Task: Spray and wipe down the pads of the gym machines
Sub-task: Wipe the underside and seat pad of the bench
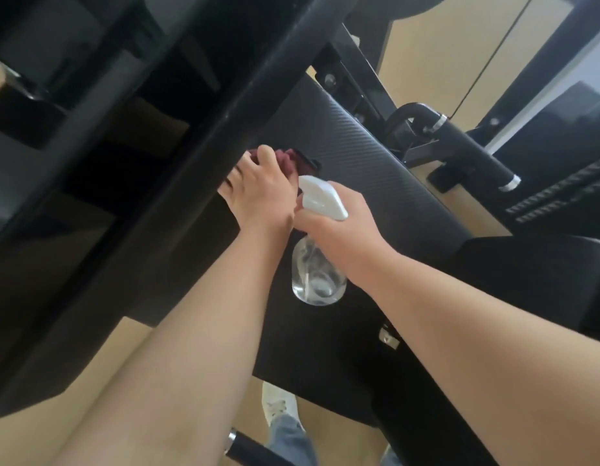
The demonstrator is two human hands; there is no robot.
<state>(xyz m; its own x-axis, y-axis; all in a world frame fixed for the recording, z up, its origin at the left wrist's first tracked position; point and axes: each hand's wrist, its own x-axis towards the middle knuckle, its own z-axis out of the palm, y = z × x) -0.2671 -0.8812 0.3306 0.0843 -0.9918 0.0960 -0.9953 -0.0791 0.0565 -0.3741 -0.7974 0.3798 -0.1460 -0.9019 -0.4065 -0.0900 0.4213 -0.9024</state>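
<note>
Spray bottle (319,277), neck clamped in the right hand (339,220), hangs base-near with nozzle pointing far-left; left hand (258,196) grips maroon cloth (287,161) against black pad (376,169).

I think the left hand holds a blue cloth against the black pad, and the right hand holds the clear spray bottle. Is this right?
Not quite: the cloth is dark red, not blue, as the head view shows. The left hand does hold it against the black pad, and the right hand holds the clear spray bottle.
</note>
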